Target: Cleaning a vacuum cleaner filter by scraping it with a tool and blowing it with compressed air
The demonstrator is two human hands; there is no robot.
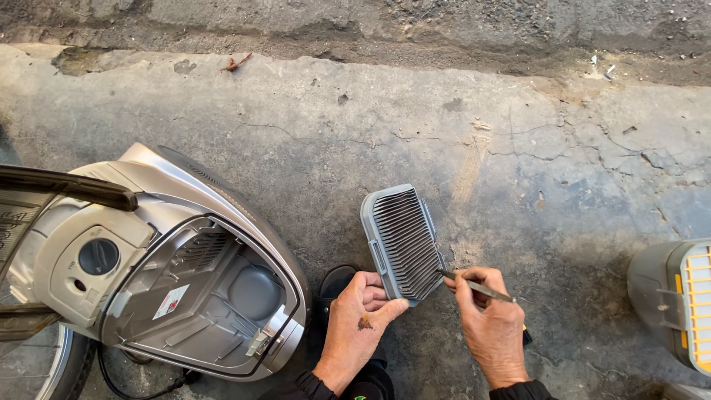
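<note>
Both hands are working close: left hand [355,318] gripping the grey pleated rectangular filter [404,243], right hand [489,315] pinching a thin metal pick [478,287] that risks tearing pleats.

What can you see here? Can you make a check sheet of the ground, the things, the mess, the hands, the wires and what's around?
Surface: cracked, dusty concrete ground.
Job's things: grey pleated vacuum filter, dirty, tilted up off the ground; thin metal tool with its tip at the pleats.
Clutter: red scrap and small bits by the far edge.
Grippers: left hand grips the filter's lower corner; right hand holds the tool.
Cables: black cord under the vacuum.
Surroundings: silver canister vacuum cleaner, compartment open; grey dust container with yellow grille at right.
</note>
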